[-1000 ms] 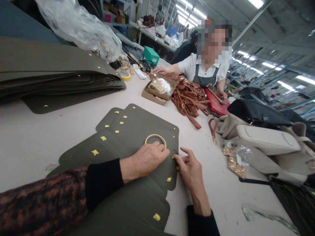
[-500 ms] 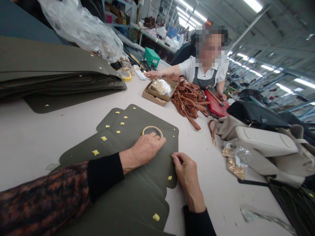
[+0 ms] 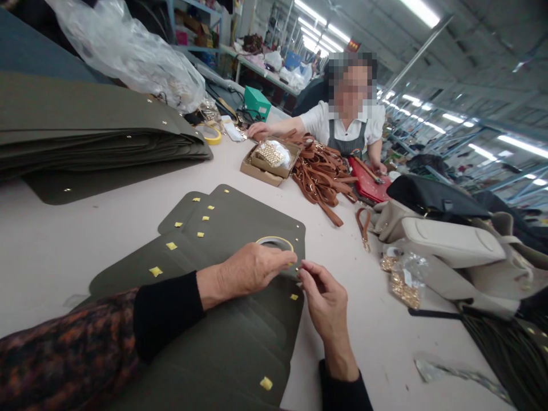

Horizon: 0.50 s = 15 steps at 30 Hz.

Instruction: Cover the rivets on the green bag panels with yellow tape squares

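Note:
Dark olive bag panels (image 3: 252, 217) lie overlapping on the pale table before me, dotted with small yellow tape pieces (image 3: 156, 272). My left hand (image 3: 248, 268) is closed around a roll of yellow tape (image 3: 275, 240), holding it over the panels near their right edge. Beside it, my right hand (image 3: 327, 297) has thumb and forefinger pinched together close to the roll and the panel edge. Whatever lies between those fingertips is too small to make out. Gold metal fittings (image 3: 298, 226) show near the panel's upper right corner.
Stacked olive panels (image 3: 98, 128) and another tape roll (image 3: 209, 135) sit at left. Beyond are a cardboard box (image 3: 262, 172), brown straps (image 3: 323, 174) and a co-worker (image 3: 346, 128). Bags (image 3: 454, 242) and bagged gold hardware (image 3: 405, 290) occupy the right.
My left hand has moved right and slightly down with the tape roll, towards my right hand. My right hand stays pinched near the panel edge. The view has shifted slightly.

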{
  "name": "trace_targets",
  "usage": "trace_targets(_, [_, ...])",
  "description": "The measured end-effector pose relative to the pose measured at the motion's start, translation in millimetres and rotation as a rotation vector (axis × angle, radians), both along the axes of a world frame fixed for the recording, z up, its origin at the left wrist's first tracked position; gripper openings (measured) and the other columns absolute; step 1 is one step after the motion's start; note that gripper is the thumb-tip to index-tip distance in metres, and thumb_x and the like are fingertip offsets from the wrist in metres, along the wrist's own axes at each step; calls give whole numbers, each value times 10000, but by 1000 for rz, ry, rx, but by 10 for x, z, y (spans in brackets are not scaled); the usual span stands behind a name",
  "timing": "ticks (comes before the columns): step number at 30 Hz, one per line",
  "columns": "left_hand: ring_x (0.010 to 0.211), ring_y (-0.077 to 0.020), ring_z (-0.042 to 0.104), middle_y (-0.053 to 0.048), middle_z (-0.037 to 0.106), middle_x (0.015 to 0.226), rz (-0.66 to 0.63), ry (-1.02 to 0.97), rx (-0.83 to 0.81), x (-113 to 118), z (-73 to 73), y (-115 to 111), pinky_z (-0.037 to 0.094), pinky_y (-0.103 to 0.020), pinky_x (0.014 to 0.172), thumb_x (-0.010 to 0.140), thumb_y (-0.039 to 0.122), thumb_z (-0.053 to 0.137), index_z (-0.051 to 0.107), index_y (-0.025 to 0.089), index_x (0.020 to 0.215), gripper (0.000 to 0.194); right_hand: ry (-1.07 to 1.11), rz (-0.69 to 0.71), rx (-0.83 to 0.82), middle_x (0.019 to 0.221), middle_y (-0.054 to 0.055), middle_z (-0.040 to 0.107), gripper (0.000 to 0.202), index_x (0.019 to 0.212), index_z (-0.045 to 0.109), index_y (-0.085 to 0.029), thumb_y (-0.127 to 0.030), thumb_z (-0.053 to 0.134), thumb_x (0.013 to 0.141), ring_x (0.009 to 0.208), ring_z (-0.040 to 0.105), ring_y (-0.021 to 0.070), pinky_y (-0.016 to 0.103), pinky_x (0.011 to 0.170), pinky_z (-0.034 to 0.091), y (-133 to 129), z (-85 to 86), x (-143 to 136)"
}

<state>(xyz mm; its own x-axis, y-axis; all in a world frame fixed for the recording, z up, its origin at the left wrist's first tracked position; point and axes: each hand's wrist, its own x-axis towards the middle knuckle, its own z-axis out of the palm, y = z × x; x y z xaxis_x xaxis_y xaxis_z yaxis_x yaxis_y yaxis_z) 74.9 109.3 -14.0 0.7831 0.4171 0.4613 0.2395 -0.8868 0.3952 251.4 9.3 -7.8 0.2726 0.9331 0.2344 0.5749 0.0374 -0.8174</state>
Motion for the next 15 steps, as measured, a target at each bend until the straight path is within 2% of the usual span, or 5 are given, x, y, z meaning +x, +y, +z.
trace_targets(3, [879, -144, 669, -37, 689, 1028, -33, -33, -14, 18, 24, -53, 524, -232, 760, 965, 225, 440, 362, 196, 1358, 402, -132, 116, 146, 975, 56, 692, 194, 1039, 656, -191, -193, 554, 874, 847, 639, 159, 282, 734, 513, 31, 8, -52])
trace_targets(6, [861, -155, 682, -68, 679, 1079, -1, -19, -3, 31, 23, -79, 537, -236, 721, 967, 243, 447, 341, 167, 1344, 399, -257, 174, 241, 941, 55, 690, 184, 1004, 650, -188, -121, 549, 865, 850, 641, 152, 274, 754, 514, 43, 13, -79])
trace_targets(11, [794, -168, 678, -56, 687, 908, -3, 52, 49, 35, 13, -99, 527, -244, 675, 977, 264, 416, 394, 152, 1263, 308, -391, 161, 314, 811, 34, 686, 141, 903, 629, -188, -99, 529, 860, 729, 637, 137, 253, 690, 507, 61, -30, -104])
trace_targets(15, [728, -178, 654, -18, 662, 819, 3, 120, 44, 26, 56, -124, 503, -258, 623, 950, 203, 429, 454, 164, 1137, 193, -507, 116, 360, 694, 10, 656, 127, 818, 620, -185, -100, 527, 835, 600, 604, 119, 229, 596, 477, 54, -62, -107])
